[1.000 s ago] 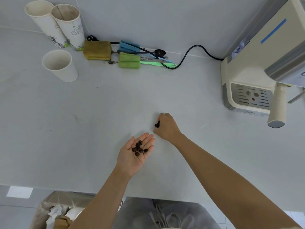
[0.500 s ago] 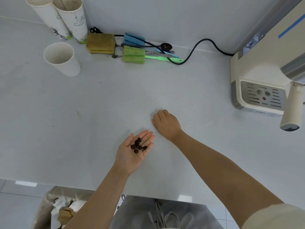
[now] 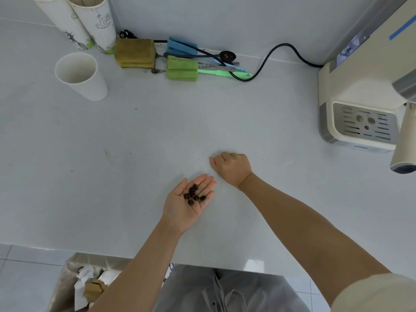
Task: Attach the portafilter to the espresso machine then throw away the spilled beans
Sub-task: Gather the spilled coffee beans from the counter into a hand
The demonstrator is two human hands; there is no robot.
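My left hand point(image 3: 188, 204) lies palm up just above the white counter point(image 3: 135, 176), cupping several dark coffee beans point(image 3: 193, 195). Right beside it, my right hand point(image 3: 231, 168) rests knuckles up on the counter with its fingers curled under; what they enclose is hidden, and no loose beans show around it. The cream espresso machine point(image 3: 353, 86) stands at the right edge. The portafilter point(image 3: 404, 143) hangs from the machine, its cream handle pointing towards me over the drip tray point(image 3: 362, 124).
A waste bin point(image 3: 74, 284) lined with a bag and holding crumpled paper stands on the floor below the counter's front left. Paper cups point(image 3: 82, 75), sponges point(image 3: 135, 52), brushes and a black power cord point(image 3: 270, 57) lie along the back wall.
My right hand pinched beans off the counter a second ago; now its fingers are curled under and those beans are out of sight. The left palm stayed put. The camera tilted slightly down and left.
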